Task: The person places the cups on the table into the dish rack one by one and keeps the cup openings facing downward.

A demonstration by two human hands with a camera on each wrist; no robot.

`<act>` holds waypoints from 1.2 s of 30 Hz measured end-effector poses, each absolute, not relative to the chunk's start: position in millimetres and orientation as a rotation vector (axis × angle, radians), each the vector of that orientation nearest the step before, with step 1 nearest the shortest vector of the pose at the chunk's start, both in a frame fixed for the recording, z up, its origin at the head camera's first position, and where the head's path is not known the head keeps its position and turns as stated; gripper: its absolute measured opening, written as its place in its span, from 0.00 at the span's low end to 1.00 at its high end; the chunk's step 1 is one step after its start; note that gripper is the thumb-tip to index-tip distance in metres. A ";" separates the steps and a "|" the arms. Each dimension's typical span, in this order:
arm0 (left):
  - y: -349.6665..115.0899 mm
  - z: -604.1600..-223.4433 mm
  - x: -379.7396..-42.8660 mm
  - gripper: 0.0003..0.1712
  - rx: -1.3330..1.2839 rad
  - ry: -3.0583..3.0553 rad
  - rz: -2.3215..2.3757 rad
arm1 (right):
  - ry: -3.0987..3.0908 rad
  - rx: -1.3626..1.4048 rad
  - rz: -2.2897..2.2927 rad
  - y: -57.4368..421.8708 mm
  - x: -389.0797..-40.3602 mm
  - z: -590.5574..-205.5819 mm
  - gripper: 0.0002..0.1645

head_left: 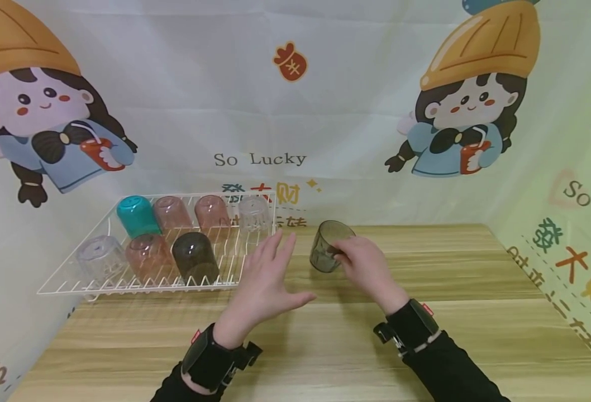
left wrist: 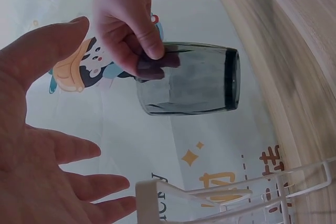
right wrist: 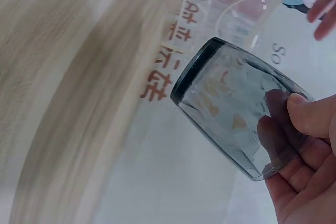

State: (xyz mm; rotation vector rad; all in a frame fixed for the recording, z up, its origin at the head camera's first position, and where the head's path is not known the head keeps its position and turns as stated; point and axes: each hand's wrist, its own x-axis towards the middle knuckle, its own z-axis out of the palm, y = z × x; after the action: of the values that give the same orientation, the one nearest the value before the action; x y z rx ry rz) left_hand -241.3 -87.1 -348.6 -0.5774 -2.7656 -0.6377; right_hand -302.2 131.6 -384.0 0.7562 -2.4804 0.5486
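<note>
My right hand (head_left: 368,268) pinches a grey see-through glass cup (head_left: 322,251) at its rim, with the thumb outside and fingers inside the mouth. Its mouth points up and it tilts slightly. In the left wrist view, the cup's thick dark base (left wrist: 232,80) appears apart from the wooden table (left wrist: 315,77). My left hand (head_left: 267,285) is held with fingers spread and nothing in it, left of the cup and in front of the rack's right end. The right wrist view shows the held cup (right wrist: 231,108) closely, and only some left fingertips at the top right corner.
A white wire rack (head_left: 165,287) stands at the table's left, partly behind my left hand. Several cups sit mouth-down on it: a teal cup (head_left: 138,215), pink ones, clear ones and a dark grey cup (head_left: 195,258). A printed cloth (head_left: 346,128) hangs behind the table.
</note>
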 end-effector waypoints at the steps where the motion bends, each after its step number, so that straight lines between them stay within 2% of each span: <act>1: -87.3 -348.5 -241.3 0.65 -0.577 -2.762 -0.635 | -2.476 0.757 0.558 131.4 -301.1 -382.9 0.09; 11: -85.9 -346.7 -242.9 0.65 -0.585 -2.668 -0.667 | -2.433 0.736 0.717 134.2 -286.5 -370.0 0.12; 18: -85.4 -342.2 -245.0 0.66 -0.576 -2.613 -0.701 | -2.390 0.715 0.840 139.2 -279.6 -363.2 0.09; 36: -86.5 -332.2 -242.6 0.64 -0.550 -2.494 -0.891 | -2.179 0.673 1.056 147.0 -263.9 -345.7 0.11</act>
State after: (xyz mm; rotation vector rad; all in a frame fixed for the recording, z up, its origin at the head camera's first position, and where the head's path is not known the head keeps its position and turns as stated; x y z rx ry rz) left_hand -242.6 -86.5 -332.2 -0.5498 -2.4941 -0.8912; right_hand -263.9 147.0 -345.7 0.6734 -2.1790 1.0558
